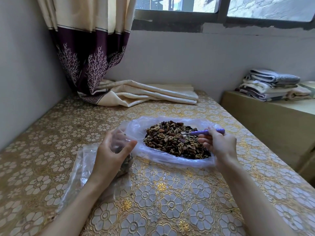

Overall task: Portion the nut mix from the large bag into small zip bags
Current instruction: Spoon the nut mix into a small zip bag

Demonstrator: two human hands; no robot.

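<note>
Clearly early on, the left hand (111, 151) holds a part-filled small zip bag (122, 150) while the right hand (217, 143) grips a purple spoon (203, 132) over the large bag (172, 142), mid-counter and heaped with nut mix (173, 140).

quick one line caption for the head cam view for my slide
Right hand dips a purple-handled spoon into the large bag of nut mix while the left hand holds a small zip bag.

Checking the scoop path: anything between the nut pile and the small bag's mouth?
Nothing visible. The right hand holds the purple spoon with its bowl in the nuts. The left hand holds the small bag open just left of the pile; only the large bag rim lies between.
</note>
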